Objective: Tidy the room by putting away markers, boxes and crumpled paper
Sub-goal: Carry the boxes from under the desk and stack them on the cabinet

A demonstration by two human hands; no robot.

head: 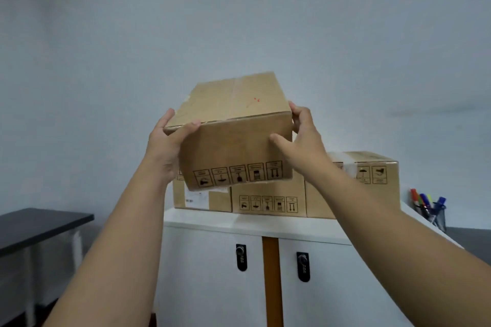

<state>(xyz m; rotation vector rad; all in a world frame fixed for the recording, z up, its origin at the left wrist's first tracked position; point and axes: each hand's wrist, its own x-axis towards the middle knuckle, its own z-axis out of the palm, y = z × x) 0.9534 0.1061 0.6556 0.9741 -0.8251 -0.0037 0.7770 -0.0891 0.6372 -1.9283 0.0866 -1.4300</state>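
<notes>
I hold a brown cardboard box [233,138] tilted in the air, with handling symbols printed along its lower front. My left hand [167,143] grips its left side and my right hand [303,138] grips its right side. Just below it, a row of similar cardboard boxes [268,202] stands on top of a white cabinet [212,268]. The held box hangs over the left part of that row. Several coloured markers [425,200] stand in a clear holder at the cabinet's right end.
The cabinet has two doors with black locks [241,257] and an orange strip between them. A dark table [37,225] stands at the left. A plain pale wall fills the background.
</notes>
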